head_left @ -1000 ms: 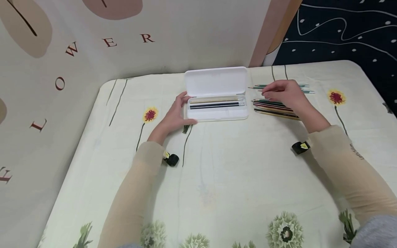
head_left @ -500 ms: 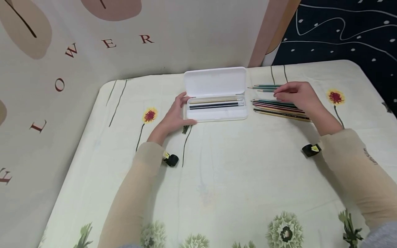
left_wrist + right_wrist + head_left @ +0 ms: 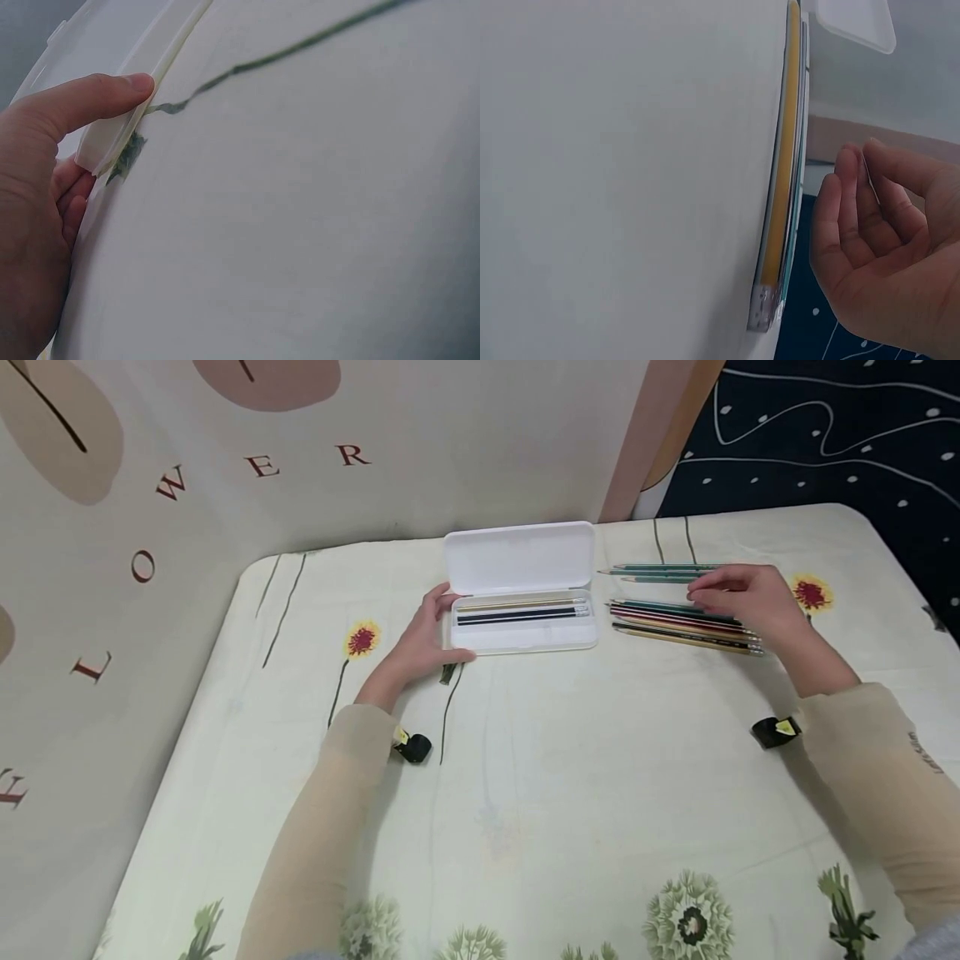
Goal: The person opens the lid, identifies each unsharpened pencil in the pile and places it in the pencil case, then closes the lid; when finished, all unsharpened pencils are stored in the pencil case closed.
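Observation:
A white pencil case [image 3: 525,641] lies with its lid open toward the wall; black and gold pencils [image 3: 517,617] are inside. My left hand [image 3: 420,639] grips the case's left end, thumb on the front rim and fingers round the far side; the left wrist view shows its thumb [image 3: 112,96] on the rim. To the right, my right hand [image 3: 757,597] hovers by a few green pencils [image 3: 652,568], hiding their right ends. Its fingers are loosely bent, with nothing visible between them in the right wrist view. A mixed bunch of pencils [image 3: 675,627] lies just nearer.
A pale flowered cloth [image 3: 555,777] covers the table. Its far edge meets a light printed wall [image 3: 480,452], with dark patterned fabric [image 3: 825,443] at the right. Black wrist cameras [image 3: 414,747] hang by both cuffs.
My right hand has slid rightward along the green pencils, uncovering more of them and of the bunch below. The left hand and the case stay where they were.

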Demonstrator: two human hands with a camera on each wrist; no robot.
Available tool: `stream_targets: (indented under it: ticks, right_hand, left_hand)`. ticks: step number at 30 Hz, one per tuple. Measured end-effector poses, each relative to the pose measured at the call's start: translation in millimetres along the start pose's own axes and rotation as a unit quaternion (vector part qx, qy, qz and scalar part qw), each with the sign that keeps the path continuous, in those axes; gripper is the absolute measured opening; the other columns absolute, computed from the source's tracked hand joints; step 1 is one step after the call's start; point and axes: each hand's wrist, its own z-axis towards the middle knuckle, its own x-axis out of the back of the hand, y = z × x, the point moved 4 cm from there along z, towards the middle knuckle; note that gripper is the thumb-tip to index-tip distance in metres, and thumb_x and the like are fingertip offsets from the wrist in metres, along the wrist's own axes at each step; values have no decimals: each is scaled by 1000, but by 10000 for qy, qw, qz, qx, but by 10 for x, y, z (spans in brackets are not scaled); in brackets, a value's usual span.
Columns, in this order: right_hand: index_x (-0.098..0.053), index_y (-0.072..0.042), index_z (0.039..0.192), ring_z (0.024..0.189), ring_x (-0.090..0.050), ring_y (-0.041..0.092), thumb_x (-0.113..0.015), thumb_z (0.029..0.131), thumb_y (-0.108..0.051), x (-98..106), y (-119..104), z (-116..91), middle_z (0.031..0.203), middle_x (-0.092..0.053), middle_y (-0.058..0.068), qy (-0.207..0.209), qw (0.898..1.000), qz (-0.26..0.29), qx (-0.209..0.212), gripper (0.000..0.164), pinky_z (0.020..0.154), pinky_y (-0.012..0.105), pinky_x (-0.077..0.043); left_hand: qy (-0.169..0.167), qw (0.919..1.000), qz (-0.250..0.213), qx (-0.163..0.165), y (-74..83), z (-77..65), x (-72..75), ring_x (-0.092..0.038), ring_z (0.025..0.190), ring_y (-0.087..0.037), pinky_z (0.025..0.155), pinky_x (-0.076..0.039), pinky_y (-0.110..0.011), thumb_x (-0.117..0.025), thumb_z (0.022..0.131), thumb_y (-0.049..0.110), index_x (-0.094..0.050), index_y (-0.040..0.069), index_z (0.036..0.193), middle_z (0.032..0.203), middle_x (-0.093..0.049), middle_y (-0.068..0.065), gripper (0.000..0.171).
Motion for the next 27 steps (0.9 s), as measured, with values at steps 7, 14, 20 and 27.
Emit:
stream_targets:
  ticks: [7, 14, 20, 27]
  right_hand:
    - [-74, -18, 110, 80, -64, -8, -70, 92, -26, 99, 68, -67, 87, -65, -25, 72, 9998, 81, -164, 20, 69, 7, -53]
    - [-72, -24, 103, 77, -65, -10, -70, 92, -26, 207, 136, -122, 82, -66, -27, 129, 9996, 70, -226, 11, 68, 8, -53]
    - [-72, -32, 98, 76, -65, -9, -71, 92, -27, 303, 204, -184, 81, -67, -28, 45, 9994, -36, -356, 8, 68, 9, -54]
    - [-70, -34, 103, 76, -64, -11, -69, 93, -35, 384, 285, -235, 82, -63, -33, -6, 9969, -515, -595, 11, 68, 9, -52]
  left_hand:
    - [-22, 10000, 73, 32, 17, -8, -1, -24, 152, -20, 127, -14, -43, -87, 76, 23, -6, 18, 159, 160, -36, -3, 116]
    - [-28, 10000, 58, 3, 20, -9, 3, -25, 151, -21, 127, -14, -43, -87, 77, 24, -6, 17, 159, 160, -36, -4, 116]
    - [-28, 10000, 63, -42, 30, -9, 3, -26, 150, -21, 127, -15, -43, -87, 76, 23, -7, 15, 158, 160, -36, -5, 115]
    - [-16, 10000, 41, -31, 34, -13, 11, -28, 149, -22, 127, -16, -43, -87, 76, 21, -7, 16, 159, 159, -36, -4, 115]
